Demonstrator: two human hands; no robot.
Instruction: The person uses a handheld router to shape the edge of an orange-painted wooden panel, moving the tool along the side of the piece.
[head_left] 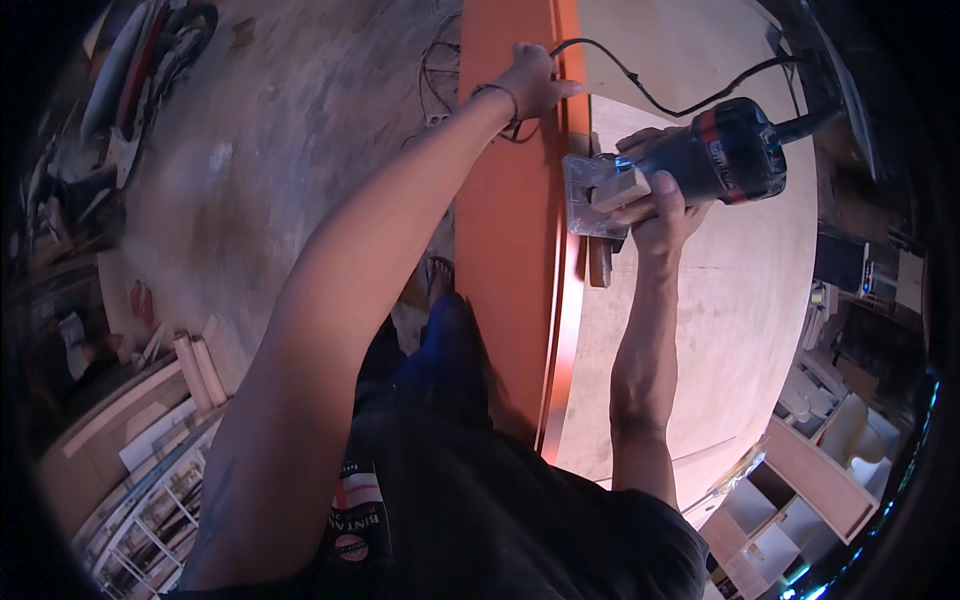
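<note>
My right hand (662, 222) is wrapped round a dark, red-banded trim router (718, 155), which lies on its side. Its clear base plate (583, 195) faces the edge of a long orange board (508, 230). A pale wooden block (621, 188) sits by the base, near my thumb, and a darker wood piece (600, 262) is just below it. Farther along the board, my left hand (535, 82) is closed at the board's edge, with the black power cord (640, 88) running out of it. Its fingertips are partly hidden.
A large pale wooden panel (700, 330) lies right of the board. Thin wires (428, 75) trail over the concrete floor (300, 110) at left. Wood offcuts (195, 370) and a white rack (140, 545) stand lower left; wooden cabinet boxes (790, 520) are lower right.
</note>
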